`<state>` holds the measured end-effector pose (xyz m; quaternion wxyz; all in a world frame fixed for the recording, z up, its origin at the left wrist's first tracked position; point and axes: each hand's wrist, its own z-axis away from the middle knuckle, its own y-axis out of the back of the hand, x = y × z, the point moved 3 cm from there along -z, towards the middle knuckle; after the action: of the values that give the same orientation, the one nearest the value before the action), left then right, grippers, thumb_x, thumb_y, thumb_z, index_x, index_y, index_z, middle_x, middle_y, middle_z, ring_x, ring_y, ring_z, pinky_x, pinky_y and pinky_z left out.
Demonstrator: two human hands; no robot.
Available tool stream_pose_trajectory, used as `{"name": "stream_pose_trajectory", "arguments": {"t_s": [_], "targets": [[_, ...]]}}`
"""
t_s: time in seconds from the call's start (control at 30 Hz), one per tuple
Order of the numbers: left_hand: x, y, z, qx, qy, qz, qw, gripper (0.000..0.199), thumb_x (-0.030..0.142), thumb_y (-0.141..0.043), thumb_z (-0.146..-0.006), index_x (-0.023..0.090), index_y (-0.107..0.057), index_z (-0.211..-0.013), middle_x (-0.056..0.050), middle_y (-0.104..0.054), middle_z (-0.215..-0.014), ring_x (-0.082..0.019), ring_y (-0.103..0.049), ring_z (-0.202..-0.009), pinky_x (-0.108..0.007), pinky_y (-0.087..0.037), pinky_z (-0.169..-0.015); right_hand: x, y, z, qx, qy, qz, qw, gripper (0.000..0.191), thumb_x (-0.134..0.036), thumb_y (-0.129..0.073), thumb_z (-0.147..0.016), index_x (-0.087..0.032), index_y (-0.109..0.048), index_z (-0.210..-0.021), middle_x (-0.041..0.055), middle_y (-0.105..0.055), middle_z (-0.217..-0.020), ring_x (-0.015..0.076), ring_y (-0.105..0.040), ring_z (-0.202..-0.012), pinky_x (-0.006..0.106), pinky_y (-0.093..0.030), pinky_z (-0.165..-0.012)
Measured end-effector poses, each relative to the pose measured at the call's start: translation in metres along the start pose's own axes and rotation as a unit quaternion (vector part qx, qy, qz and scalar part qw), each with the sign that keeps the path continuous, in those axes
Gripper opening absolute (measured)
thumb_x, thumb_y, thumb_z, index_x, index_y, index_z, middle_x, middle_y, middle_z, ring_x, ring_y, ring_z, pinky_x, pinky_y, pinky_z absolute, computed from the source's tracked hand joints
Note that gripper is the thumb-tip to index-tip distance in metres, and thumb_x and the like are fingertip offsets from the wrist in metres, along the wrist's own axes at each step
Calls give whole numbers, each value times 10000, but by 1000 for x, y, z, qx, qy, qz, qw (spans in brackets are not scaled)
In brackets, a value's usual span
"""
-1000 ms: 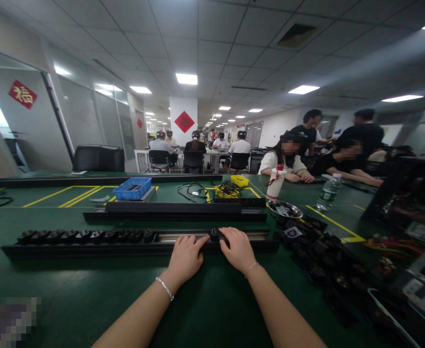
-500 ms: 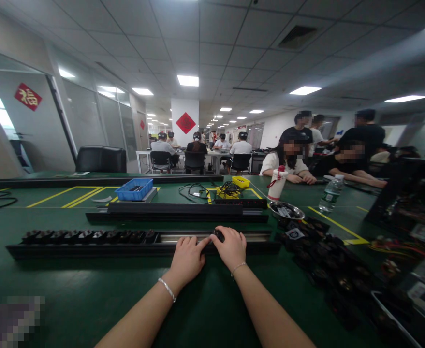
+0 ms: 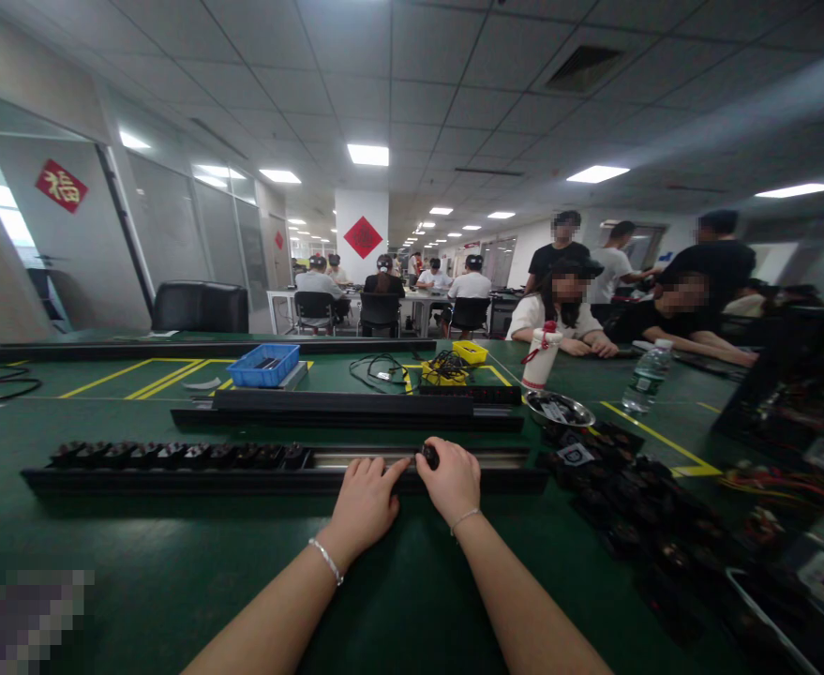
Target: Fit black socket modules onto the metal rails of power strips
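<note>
A long black rail (image 3: 172,482) lies across the green table, with a row of several small black modules (image 3: 171,454) in its left part and a bare silvery channel to their right. My right hand (image 3: 452,480) pinches a small dark part (image 3: 430,456) over the right part of the channel. Beside it, my left hand (image 3: 369,495) rests on the rail, its index finger stretched toward that part and its other fingers bent over the edge. What lies under the left fingers is hidden.
Behind the rail lies another black rail (image 3: 341,403). Farther back are a blue bin (image 3: 263,366), cables and a yellow bin (image 3: 469,352). To the right are a metal bowl (image 3: 580,417), a cup (image 3: 541,358), a bottle (image 3: 649,377) and piled black modules (image 3: 636,506). People sit beyond.
The view has shifted slightly. Both hands keep nearly the same place on the rail, while the dark part between the right fingers now shows more to the right.
</note>
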<state>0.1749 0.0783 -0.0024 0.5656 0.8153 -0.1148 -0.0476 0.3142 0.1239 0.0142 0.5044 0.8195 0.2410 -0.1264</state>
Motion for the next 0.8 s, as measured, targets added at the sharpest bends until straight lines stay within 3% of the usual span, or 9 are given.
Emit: {"name": "stream_pose_trajectory", "arguments": {"t_s": [0.3, 0.8], "targets": [[1, 1, 1, 9, 5, 1, 1000, 526, 215, -464, -767, 329, -394, -1276, -37, -546, -1025, -208, -463, -985, -378, -275, -939, 12, 3, -3, 15, -6, 27, 999, 220, -327, -472, -775, -227, -594, -928, 37, -637, -896, 184, -540, -915, 314, -322, -831], [1, 1, 1, 11, 4, 0, 1000, 525, 201, -452, -772, 328, -393, -1278, -34, -548, -1025, -206, -468, -986, -381, -277, -944, 11, 5, -4, 15, -18, 23, 999, 173, -352, -501, -754, -246, -593, -855, 20, -642, -853, 189, -541, -896, 352, -299, -852]]}}
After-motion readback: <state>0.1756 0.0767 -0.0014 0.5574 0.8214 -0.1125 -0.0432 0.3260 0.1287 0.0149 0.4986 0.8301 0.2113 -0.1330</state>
